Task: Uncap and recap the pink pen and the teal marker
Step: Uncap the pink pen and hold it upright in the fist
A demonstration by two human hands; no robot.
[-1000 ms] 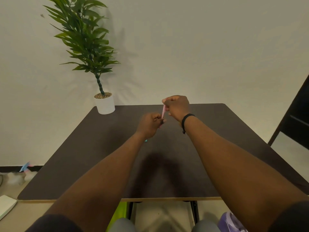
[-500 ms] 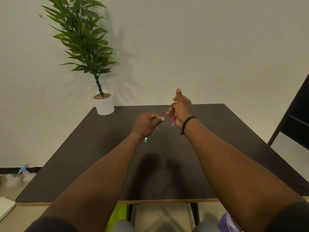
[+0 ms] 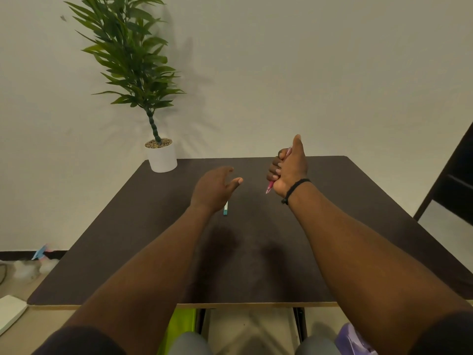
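Head camera, looking forward and down over a dark brown bench [image 3: 128, 242] set against a pale wall. Two bare forearms reach out from the bottom of the frame.

The right hand [image 3: 289, 170] is raised above the far middle of the bench, curled into a fist with the thumb pointing straight up. It is gripping the pink pen [image 3: 270, 187], which runs through the fist at a slant. The lower pink end sticks out below the heel of the hand, and a short pale pink bit shows above the fingers beside the thumb. Whether the pen's cap is on cannot be told, since the fist covers most of it. A black cord bracelet [image 3: 295, 189] circles the right wrist.

The left hand [image 3: 213, 188] hovers to the left of the right hand, well apart from it. Its fingers are spread and loosely curved, holding nothing, with the thumb stretched toward the right hand.

The teal marker [image 3: 225, 209] lies flat on the bench just below the left hand. Only its near end shows, a teal tip with a white band above it; the rest is hidden beneath the hand.

At the far left corner of the bench stands a white pot [image 3: 161, 158] topped with pebbles, holding a tall leafy green plant [image 3: 130, 55] that leans left against the wall.

At the right edge of the frame stands a piece of dark furniture [image 3: 453, 180].
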